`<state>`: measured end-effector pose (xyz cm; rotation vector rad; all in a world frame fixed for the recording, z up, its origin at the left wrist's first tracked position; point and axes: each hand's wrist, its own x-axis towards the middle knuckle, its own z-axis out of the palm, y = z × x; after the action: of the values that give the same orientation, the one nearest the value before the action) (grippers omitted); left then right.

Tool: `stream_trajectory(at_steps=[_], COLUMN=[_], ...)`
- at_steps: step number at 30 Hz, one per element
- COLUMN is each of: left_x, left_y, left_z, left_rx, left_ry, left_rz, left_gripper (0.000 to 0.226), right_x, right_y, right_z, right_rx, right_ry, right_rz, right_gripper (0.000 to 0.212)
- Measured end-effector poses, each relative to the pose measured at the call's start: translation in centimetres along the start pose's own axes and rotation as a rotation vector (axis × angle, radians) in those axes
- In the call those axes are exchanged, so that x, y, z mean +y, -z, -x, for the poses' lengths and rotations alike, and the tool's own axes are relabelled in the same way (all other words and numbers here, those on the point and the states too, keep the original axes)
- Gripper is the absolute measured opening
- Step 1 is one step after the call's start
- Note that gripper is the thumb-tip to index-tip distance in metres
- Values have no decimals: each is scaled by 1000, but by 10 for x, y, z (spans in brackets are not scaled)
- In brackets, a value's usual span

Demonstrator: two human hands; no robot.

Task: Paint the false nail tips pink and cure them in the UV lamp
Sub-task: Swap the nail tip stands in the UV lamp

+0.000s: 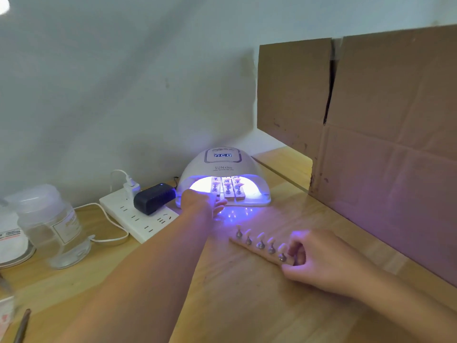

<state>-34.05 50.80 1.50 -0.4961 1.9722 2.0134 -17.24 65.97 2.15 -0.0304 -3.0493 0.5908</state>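
Nail tips (260,235) on small metal stands are sitting in a row along a wooden strip (257,251) that is lying on the wooden table (247,305), slanting from upper left to lower right in front of you. Five stands are showing on it, each carrying a pale tip. Your right hand (319,258) is gripping the near right end of that strip, with the fingers curled over the top and the thumb tucked against its lower edge.

Your left hand (201,201) is reaching further forward, with the forearm crossing the table from the lower left. Its fingers are lying fairly straight and relaxed at the mouth of the UV lamp (222,169), just in front of the lit opening; whether they are touching anything there is not clear because of the glare.

Inside the lamp, three more wooden strips (228,191) are standing side by side, running front to back, and the tips on them are looking pinkish under the violet light. The lamp's top display is glowing, though its digits are too blurred to read.

To your left, a clear jar (53,226) is standing near the table edge, and a white power strip (138,216) is lying beside the lamp with a black adapter (154,198) and a white plug (131,188) in it. A cardboard panel (383,115) is standing upright along the right side.
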Motion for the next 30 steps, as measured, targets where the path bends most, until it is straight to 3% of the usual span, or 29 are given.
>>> stream_trajectory(at_steps=[8, 12, 15, 19, 24, 30], left_x=[-1, -14, -32, -52, -66, -65], left_y=[4, 16, 30, 48, 58, 61], left_z=[25, 58, 78, 96, 99, 99], left_rx=[72, 52, 49, 25, 45, 36], left_ry=[-104, -335, -546, -689, -702, -675], left_rz=[98, 23, -105, -142, -114, -24], left_gripper=[24, 12, 15, 21, 20, 17], right_x=[59, 63, 59, 51, 45, 42], right_y=[7, 0, -4, -9, -12, -10], right_z=[-6, -23, -43, -69, -96, -117], right_rx=[226, 344, 383, 406, 427, 400], right_ry=[-253, -287, -319, -360, -469, -550], right_rz=[-190, -152, -94, 16, 202, 252], right_gripper=[20, 23, 23, 29, 32, 33])
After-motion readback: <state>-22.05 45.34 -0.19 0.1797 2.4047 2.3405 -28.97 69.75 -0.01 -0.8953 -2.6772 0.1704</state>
